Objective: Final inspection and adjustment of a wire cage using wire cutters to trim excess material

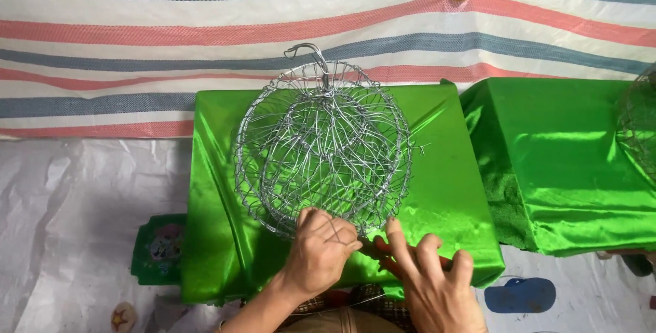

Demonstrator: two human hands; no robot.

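a round wire basket (322, 148) sits on a table (451, 169) draped in shiny green cloth, roughly in the middle of the top and reaching toward its far edge. a wire hook (307, 51) sticks up from the basket's far rim, over the striped tarp (137, 32) behind.

the left hand (321, 251) is at the basket's near rim, fingers curled in and pinching the wire mesh there. the right hand (430, 278) lies just beside it at the table's near edge, fingers spread and loosely bent, the forefinger pointing up toward the basket's lower right rim. something orange-red (383, 254) shows under the right hand, between the two hands; i cannot tell what it is or whether the hand grips it.

a second table (567, 162) in green cloth stands to the right, touching the first, with the edge of another wire basket (639, 128) at the frame's side. on the floor, a green box (158, 247) lies by the left of the first table and a blue sandal (521, 295) lies at the right, on pale plastic sheet (68, 223).
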